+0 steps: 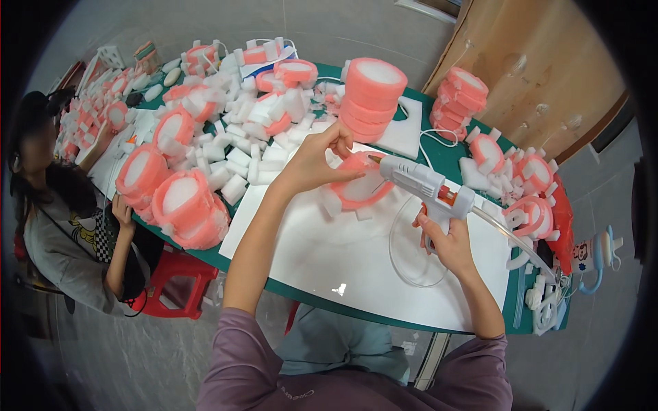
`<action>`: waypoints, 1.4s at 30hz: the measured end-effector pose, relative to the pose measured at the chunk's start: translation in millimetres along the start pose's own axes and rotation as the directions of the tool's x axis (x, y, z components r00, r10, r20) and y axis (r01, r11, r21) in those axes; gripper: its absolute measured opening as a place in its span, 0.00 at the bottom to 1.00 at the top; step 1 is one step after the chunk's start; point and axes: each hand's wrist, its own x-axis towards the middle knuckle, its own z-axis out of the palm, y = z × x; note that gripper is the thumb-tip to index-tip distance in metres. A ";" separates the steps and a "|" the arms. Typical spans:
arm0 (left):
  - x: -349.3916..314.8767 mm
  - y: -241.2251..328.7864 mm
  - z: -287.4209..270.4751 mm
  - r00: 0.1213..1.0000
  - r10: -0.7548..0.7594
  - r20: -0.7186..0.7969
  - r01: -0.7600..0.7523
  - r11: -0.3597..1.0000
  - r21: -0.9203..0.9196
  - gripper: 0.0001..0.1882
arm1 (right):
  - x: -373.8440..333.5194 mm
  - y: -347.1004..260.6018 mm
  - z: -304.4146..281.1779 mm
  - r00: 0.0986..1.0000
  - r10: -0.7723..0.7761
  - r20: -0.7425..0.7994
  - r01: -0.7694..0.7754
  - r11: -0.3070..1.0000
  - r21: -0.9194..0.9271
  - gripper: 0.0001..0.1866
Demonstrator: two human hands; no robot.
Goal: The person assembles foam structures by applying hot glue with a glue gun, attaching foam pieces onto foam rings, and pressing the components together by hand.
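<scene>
A white hot glue gun (pixel 411 179) with a clear glue stick trailing from its back is gripped in my right hand (pixel 447 243). Its nozzle points left at a pink foam ring (pixel 367 200) with a white middle and small white foam blocks on its edge. My left hand (pixel 322 161) bends over the ring's near-left side, thumb and fingers closed on its rim. The nozzle tip is close to my left fingers; whether it touches the foam is hard to tell. Under the ring lies a glossy white board (pixel 308 257).
Loose white foam blocks (pixel 236 161) heap up on the left of the green table (pixel 322 301). Behind the ring stands a tall stack of pink foam rings (pixel 373 96). More rings sit left and right. A cable loops across the board. Another person (pixel 62 205) sits at the left.
</scene>
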 end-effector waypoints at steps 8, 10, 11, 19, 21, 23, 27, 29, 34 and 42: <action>6.6 -1.2 2.5 0.995 0.096 -0.017 -0.096 0.995 0.024 0.18 | -2.5 4.0 -8.7 1.000 -0.023 -0.001 0.023 0.999 -0.027 0.10; 6.4 -0.9 0.4 0.997 0.080 -0.016 -0.079 0.995 0.067 0.18 | -1.3 0.1 -8.4 0.999 -0.043 -0.001 0.043 0.999 -0.031 0.09; 3.8 -1.4 2.0 0.994 0.106 -0.018 -0.105 0.993 0.059 0.18 | -3.8 -1.2 -8.7 0.999 -0.034 0.002 0.034 0.999 -0.035 0.09; 1.0 -5.5 -5.1 0.989 0.145 -0.018 -0.144 0.989 0.047 0.19 | -0.4 -9.5 -14.4 0.997 0.077 -0.010 -0.078 0.986 -0.148 0.11; 6.8 -3.3 0.8 0.987 0.158 -0.017 -0.158 0.987 -0.009 0.19 | -1.3 -15.2 -23.0 0.997 0.061 -0.040 -0.066 0.987 -0.143 0.15; 10.0 -5.4 2.5 0.986 0.165 -0.033 -0.166 0.986 -0.022 0.19 | 1.9 -19.6 -29.0 0.998 0.068 -0.001 -0.067 0.984 -0.162 0.16; 0.7 -7.8 -2.6 0.982 0.184 -0.048 -0.187 0.981 -0.048 0.18 | -1.3 -20.4 -30.2 0.988 0.150 -0.033 -0.153 0.975 -0.160 0.17; -5.0 -6.0 -5.0 0.990 0.136 -0.033 -0.137 0.990 -0.037 0.18 | 0.4 -22.7 -38.9 0.984 0.173 0.040 -0.158 0.955 -0.250 0.16; -7.8 -5.6 -0.2 0.999 0.042 0.016 -0.040 0.995 -0.096 0.17 | -12.8 -18.6 -51.2 0.999 0.046 0.003 -0.046 0.998 -0.031 0.15; 3.7 -7.1 -7.2 0.994 0.112 -0.006 -0.112 0.993 0.033 0.13 | 59.0 68.6 -87.2 0.882 -0.333 -0.334 0.190 0.899 -0.396 0.13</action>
